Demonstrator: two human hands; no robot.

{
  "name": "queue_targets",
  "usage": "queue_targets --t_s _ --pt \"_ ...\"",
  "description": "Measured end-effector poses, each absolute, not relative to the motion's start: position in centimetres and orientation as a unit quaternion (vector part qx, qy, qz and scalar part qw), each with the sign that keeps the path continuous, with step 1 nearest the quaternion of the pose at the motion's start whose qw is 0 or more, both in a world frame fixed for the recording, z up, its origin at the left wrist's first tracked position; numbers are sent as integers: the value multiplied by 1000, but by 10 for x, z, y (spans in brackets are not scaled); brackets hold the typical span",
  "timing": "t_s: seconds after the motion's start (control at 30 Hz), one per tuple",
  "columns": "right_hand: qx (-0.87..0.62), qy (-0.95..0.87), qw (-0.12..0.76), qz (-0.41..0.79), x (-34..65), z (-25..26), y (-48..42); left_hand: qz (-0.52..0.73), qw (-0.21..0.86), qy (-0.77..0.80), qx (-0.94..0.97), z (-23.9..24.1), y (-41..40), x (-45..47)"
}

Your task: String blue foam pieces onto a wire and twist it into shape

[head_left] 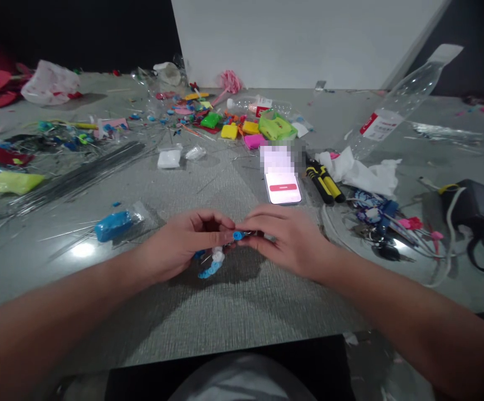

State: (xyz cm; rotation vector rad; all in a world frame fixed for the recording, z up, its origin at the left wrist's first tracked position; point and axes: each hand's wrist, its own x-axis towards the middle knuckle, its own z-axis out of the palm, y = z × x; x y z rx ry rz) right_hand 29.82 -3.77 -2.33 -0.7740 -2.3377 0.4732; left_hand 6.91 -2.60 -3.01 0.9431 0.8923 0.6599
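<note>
Both hands meet over the middle of the grey table [225, 301]. My left hand [183, 242] is closed in a pinch on a string of blue and white beads [212, 264] that hangs below its fingers. My right hand [286, 236] is closed too, its fingertips pinching a small blue bead [237, 235] on what looks like a thin wire, right against the left fingertips. The beaded end curls down onto the table under the hands.
A phone [282, 186] with a lit screen lies just beyond the hands, yellow-handled pliers [325, 181] beside it. A blue bead packet [114, 224] lies at left, thin wires [78, 175] further left. Coloured packets [242, 131], a plastic bottle [396, 106], tissue [367, 172] and a black adapter [475, 209] lie around.
</note>
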Motion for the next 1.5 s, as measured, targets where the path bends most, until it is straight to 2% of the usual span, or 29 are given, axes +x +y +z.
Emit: queue_targets --t_s 0.3,0.6,0.97,1.5 --pt "-270 -894 308 183 300 -22 -39 290 749 382 457 -36 -26 65" --pt "-353 -773 355 390 298 -22 -38 316 719 388 483 -37 -28 64" --pt "-366 -720 364 465 292 -23 -44 288 671 419 540 -30 -35 67" --pt "-438 -703 375 417 284 -33 -48 317 550 483 603 -28 -49 75"
